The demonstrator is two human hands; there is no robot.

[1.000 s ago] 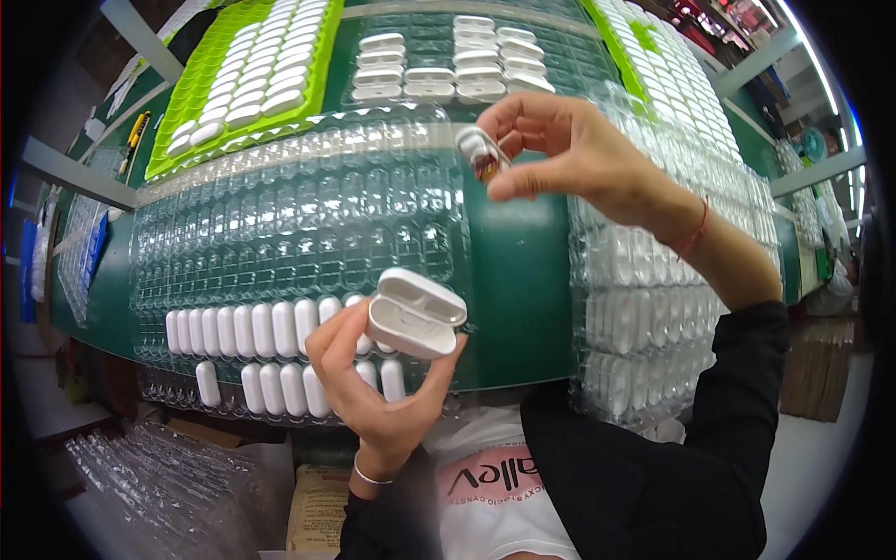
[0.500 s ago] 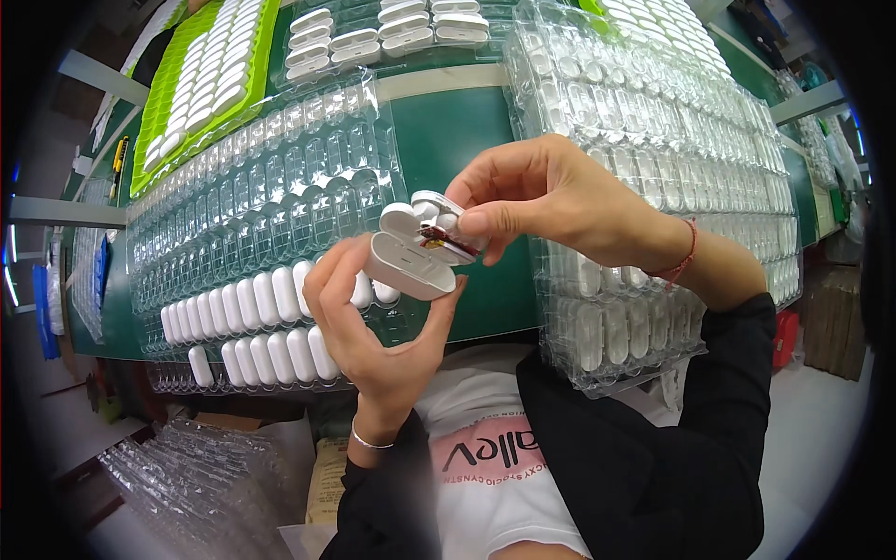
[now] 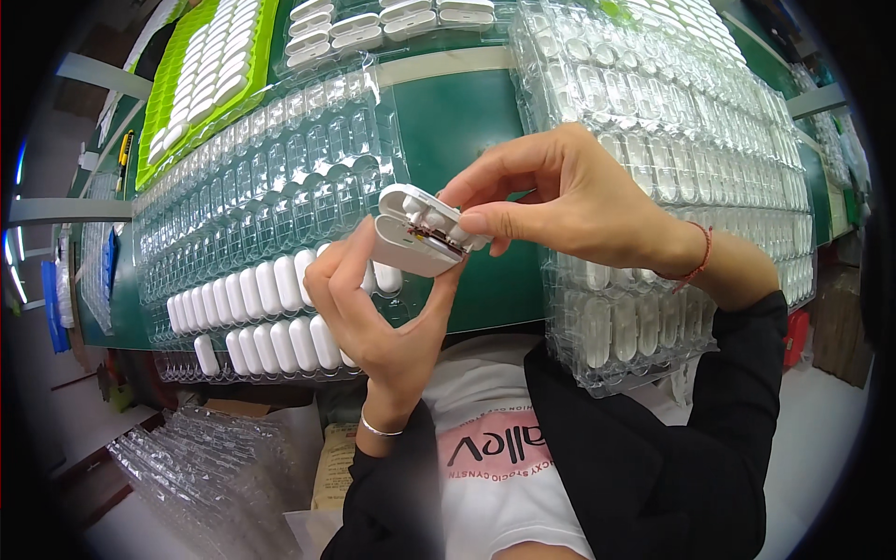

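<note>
Has two rows of white capsules [image 3: 250, 292] in the clear tray [image 3: 297, 207] and, by that tray's right edge, clamps an opened smooth white case [image 3: 409, 250] in the left hand's [image 3: 378, 331] fingers, pinching a reddish-wired insert [image 3: 431, 232] with the right hand's [image 3: 586, 201]

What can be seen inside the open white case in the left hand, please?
A white insert with small dark reddish parts shows at the opening of the case. The right hand covers the insert's right end, and the case's inner bottom is hidden.
</note>
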